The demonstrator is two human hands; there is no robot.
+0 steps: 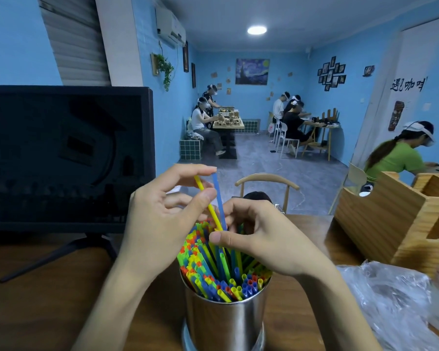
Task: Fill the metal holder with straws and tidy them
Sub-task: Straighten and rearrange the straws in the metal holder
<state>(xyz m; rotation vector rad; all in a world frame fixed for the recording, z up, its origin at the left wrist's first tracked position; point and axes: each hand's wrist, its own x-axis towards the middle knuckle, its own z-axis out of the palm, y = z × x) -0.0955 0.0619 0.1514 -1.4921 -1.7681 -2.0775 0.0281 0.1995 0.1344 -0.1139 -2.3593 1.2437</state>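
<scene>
A shiny metal holder [226, 323] stands on the wooden table right in front of me, packed with several coloured straws [208, 264] that fan out to the upper left. Above the bundle my left hand [160, 219] pinches a yellow straw [205, 193] between thumb and fingers. A blue straw [219, 198] rises beside it, its top near my left fingertips. My right hand [264, 239] pinches both straws lower down, at the top of the bundle, its thumb laid across them.
A dark monitor [66, 158] on a stand fills the left. A wooden box [395, 224] sits at the right, with a crumpled clear plastic bag [390, 300] in front of it. A chair back [266, 181] shows beyond the table. Other people sit at far tables.
</scene>
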